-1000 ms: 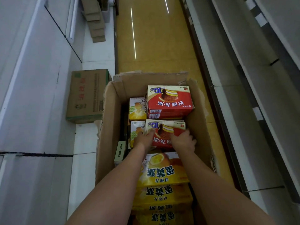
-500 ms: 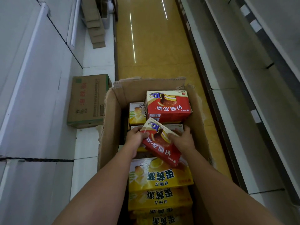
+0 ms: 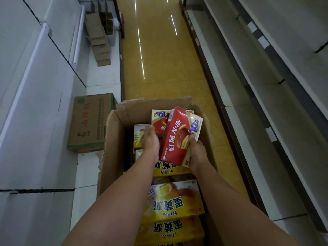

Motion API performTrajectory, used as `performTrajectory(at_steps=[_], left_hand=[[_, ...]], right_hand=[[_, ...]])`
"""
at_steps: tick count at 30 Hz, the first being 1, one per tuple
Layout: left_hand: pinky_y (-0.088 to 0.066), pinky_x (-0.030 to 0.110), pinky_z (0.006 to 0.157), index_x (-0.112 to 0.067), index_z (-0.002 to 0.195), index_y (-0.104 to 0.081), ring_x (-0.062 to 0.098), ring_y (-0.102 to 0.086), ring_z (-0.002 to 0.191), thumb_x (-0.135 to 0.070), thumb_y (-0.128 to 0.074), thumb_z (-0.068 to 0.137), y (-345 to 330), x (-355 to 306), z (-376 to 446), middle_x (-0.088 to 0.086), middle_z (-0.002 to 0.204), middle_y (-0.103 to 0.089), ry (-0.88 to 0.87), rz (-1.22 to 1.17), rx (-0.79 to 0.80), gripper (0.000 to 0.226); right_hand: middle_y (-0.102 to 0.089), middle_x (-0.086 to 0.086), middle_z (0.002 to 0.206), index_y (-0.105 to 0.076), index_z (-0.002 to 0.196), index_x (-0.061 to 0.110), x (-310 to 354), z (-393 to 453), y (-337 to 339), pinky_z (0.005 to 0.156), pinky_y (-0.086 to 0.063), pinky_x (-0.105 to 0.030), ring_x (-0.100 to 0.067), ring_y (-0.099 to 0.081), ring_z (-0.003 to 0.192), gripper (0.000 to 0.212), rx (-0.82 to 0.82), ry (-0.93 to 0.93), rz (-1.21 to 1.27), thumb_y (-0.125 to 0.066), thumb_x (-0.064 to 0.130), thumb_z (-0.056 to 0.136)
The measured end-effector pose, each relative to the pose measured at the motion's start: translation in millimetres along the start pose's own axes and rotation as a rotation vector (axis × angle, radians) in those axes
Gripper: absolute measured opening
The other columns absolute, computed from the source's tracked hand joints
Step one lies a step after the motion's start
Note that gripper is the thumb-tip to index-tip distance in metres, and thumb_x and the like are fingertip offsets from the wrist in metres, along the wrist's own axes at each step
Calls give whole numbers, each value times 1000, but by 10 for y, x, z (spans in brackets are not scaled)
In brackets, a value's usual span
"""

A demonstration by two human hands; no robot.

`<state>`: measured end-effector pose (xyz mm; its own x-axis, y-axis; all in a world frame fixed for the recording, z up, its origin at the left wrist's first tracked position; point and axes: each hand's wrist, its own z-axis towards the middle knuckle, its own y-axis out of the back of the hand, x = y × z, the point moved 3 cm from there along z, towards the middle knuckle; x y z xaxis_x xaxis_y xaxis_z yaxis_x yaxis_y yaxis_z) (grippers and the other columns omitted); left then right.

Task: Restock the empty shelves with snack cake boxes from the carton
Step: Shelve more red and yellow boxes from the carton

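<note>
Red snack cake box (image 3: 177, 137): held tilted above the open carton, lifted clear of the boxes below; its face carries white Chinese lettering 好丽友·派, a picture of a chocolate-coated pie with a cream layer, and a blue "10" at the cream-coloured far end.
Left hand (image 3: 150, 140): fingers curled against the box's left long edge, gripping it.
Right hand (image 3: 196, 150): fingers wrapped round the box's right long edge near the pie picture, gripping it.
Second red box (image 3: 159, 119): lies flat in the far end of the carton, partly hidden behind the held box; the same blue "10" shows on it.
Yellow boxes (image 3: 173, 201): stacked in the near part of the carton, printed 蛋黄派 in large red characters with a smaller 好丽友 line and pictures of golden cakes, all reading upside down from here.
Small yellow box (image 3: 139, 134): stands at the carton's left side, just beside the left hand; its print is too small to read.
Carton (image 3: 113, 139): brown corrugated cardboard, flaps open, standing on the floor between the two arms.
Closed carton (image 3: 90, 121): on the white base deck at left, red Chinese print and a green logo, characters not legible.
Flattened cardboard (image 3: 99, 39): a stack farther along the left side.
Floor (image 3: 159, 59): glossy yellow aisle with streaks of reflected light.
Shelves (image 3: 266, 86): bare grey-white tiers along the right; white panels along the left.
</note>
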<state>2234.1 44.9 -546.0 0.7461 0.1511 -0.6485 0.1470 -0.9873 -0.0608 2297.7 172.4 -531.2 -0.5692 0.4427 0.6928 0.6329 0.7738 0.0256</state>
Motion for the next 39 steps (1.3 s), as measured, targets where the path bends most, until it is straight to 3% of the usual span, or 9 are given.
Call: performTrajectory(at_steps=[5, 11, 14, 18, 21, 29, 31, 35, 39], left_hand=[[-52, 31, 60, -19, 128, -44, 24, -65, 73, -26, -47, 100, -43, -216, -56, 14, 107, -64, -55, 89, 17, 29], [-53, 40, 77, -18, 129, -45, 21, -60, 92, -6, -60, 90, 120, -217, 28, 10, 119, -61, -101, 94, -98, 44], [-51, 29, 54, -23, 121, -47, 15, -61, 73, 0, -54, 90, 242, -270, -15, 6, 97, -62, -67, -84, -165, 39], [-55, 51, 81, -25, 112, -38, 28, -63, 91, -9, -47, 89, 354, -347, -168, 12, 107, -59, -63, -84, -232, 29], [-54, 46, 81, -17, 110, -30, 28, -60, 81, -14, -44, 93, 422, -451, -344, 15, 102, -56, -112, -66, -262, 23], [-53, 35, 61, 0, 125, -43, 30, -67, 76, -25, -57, 82, 247, -492, -1040, 23, 104, -66, -198, 119, 31, 52], [-55, 35, 65, -2, 125, -47, 30, -70, 82, -38, -61, 86, 172, -438, -1204, 19, 102, -69, -209, 130, 106, 55], [-55, 49, 86, -20, 123, -54, 33, -70, 95, -69, -69, 67, -17, -322, -1655, 14, 108, -71, -117, 237, 411, 76], [-54, 49, 89, -19, 121, -54, 31, -71, 93, -63, -79, 50, -203, -341, -2059, 10, 102, -73, -200, 385, 530, 87]], right_hand=[[-63, -7, 117, -50, 127, 19, 165, 118, -83, 76, -53, -34, -23, -65, 95, 37, 17, 87, -9, -51, 39, 96], [-65, -11, 96, -50, 102, 10, 223, 120, 58, 67, -51, -32, -23, -63, 77, 24, 9, 99, -64, -53, 33, 96], [-67, -14, 104, -54, 114, 7, 170, 87, 73, 66, -52, -32, -26, -65, 82, 35, 69, 33, -155, -52, 37, 96], [-69, -14, 106, -60, 120, 7, 171, -89, 18, 74, -53, -34, -29, -67, 91, 43, 162, 12, -231, -53, 41, 94], [-71, -12, 100, -64, 112, 10, 288, -271, 75, 72, -54, -33, -26, -69, 86, 36, 244, 37, -231, -54, 39, 94], [-72, -15, 92, -62, 106, 7, 496, -843, 408, 64, -58, -34, -26, -70, 71, 42, 540, 3, -124, -69, 38, 79], [-72, -16, 95, -58, 115, 5, 526, -976, 518, 62, -58, -36, -28, -70, 72, 52, 554, 19, -96, -72, 36, 74], [-72, -12, 77, -59, 98, 7, 550, -1305, 770, 58, -59, -33, -24, -70, 62, 20, 567, 20, 35, -56, 26, 93], [-73, -14, 89, -59, 107, 6, 536, -1610, 1114, 78, -55, -42, -28, -70, 75, 26, 519, 53, 88, -60, 23, 88]])
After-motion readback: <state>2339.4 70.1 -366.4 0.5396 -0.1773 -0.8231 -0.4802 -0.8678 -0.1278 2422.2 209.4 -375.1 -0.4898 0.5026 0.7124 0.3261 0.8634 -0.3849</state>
